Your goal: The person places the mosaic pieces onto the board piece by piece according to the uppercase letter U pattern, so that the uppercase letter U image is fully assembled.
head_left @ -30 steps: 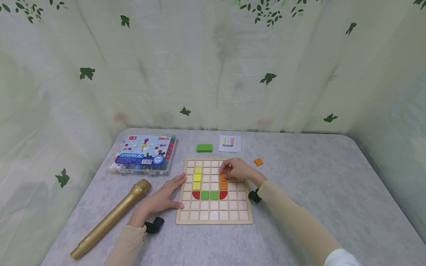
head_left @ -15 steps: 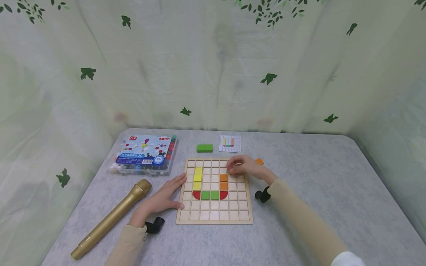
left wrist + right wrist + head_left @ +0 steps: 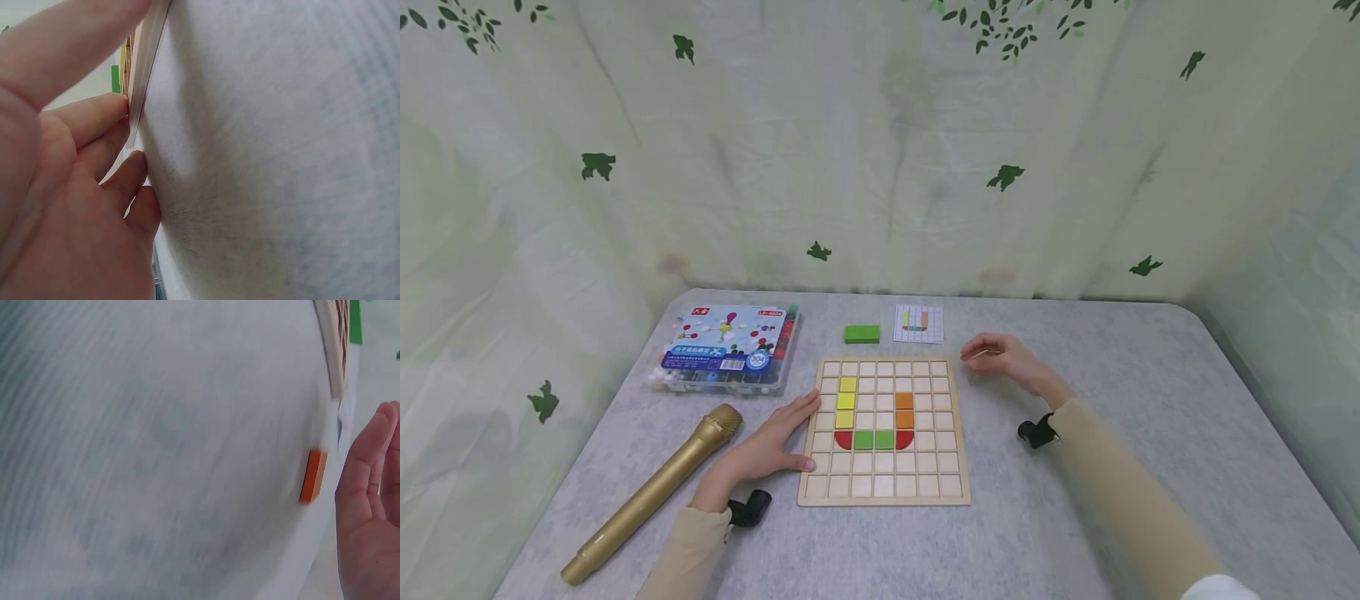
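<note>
A wooden grid board [image 3: 887,486] lies on the table. In its cells sit yellow squares [image 3: 846,402] on the left, green squares [image 3: 874,440] between two red rounded pieces [image 3: 843,439] below, and two orange squares [image 3: 904,411] on the right. My left hand [image 3: 765,450] rests at the board's left edge, fingers extended, fingertips and thumb on the rim. Off the board's upper right corner hovers my right hand [image 3: 1007,362], fingers loosely bent, holding nothing. The right wrist view shows a loose orange square [image 3: 313,476] on the table beside this hand; the hand hides it in the head view.
Behind the board lie a green block [image 3: 862,334] and a card [image 3: 918,323] printed with a coloured U pattern on a grid. A clear plastic box [image 3: 726,346] with a blue label stands at back left. A gold microphone [image 3: 651,492] lies left of my left arm.
My right hand has left the upper orange square on the board and moved right, to the loose orange square beside the board. My left hand has stayed at the board's edge.
</note>
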`<state>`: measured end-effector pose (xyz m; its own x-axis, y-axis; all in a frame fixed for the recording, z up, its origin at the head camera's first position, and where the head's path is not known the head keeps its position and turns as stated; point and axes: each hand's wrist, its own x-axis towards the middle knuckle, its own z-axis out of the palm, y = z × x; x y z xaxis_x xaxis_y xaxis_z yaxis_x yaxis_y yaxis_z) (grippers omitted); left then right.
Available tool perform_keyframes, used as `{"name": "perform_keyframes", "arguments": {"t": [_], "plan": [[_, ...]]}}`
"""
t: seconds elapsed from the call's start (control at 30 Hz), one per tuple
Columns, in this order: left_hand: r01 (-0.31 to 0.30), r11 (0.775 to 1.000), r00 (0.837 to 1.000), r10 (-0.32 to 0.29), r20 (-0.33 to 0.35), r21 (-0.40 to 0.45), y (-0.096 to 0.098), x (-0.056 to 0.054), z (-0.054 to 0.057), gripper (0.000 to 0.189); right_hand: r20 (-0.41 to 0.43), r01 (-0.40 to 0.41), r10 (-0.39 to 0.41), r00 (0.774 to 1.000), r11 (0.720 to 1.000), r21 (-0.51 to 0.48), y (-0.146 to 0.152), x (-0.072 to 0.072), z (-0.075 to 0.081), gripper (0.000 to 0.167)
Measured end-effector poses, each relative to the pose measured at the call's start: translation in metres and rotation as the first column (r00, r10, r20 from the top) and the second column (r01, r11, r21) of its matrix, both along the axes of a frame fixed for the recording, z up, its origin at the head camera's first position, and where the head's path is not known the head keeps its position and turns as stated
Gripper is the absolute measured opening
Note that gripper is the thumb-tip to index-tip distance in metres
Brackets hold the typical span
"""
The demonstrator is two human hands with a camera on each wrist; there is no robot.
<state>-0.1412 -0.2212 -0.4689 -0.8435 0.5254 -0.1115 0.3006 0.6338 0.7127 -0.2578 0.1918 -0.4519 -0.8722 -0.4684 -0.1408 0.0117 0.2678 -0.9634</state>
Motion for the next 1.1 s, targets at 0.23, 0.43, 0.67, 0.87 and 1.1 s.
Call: {"name": "perform_keyframes", "arguments": {"t": [0.23,0.43,0.67,0.87,1.1], "plan": [[0.008,1.0,1.0,-0.008,-0.012,0.001,0.0,0.0,0.0,0.093,-0.034,0.082,-0.081,0.996,0.996,0.044,0.025,-0.005,-0.002,0.031],[0.008,1.0,1.0,-0.008,-0.011,0.002,0.0,0.0,0.0,0.093,-0.055,0.141,-0.133,0.99,0.975,0.169,0.026,-0.009,-0.007,0.027],[0.009,1.0,1.0,-0.009,-0.015,0.008,0.0,0.0,0.0,0.093,-0.097,0.151,-0.131,0.987,0.959,0.24,0.021,-0.01,-0.011,0.024],[0.008,1.0,1.0,-0.008,-0.01,0.012,0.001,0.0,0.002,0.093,-0.12,0.162,-0.131,0.984,0.941,0.299,0.014,-0.014,-0.014,0.023],[0.01,1.0,1.0,-0.01,-0.014,0.008,0.002,0.001,0.003,0.092,-0.198,0.159,-0.096,0.975,0.928,0.337,0.011,-0.015,-0.016,0.02]]}}
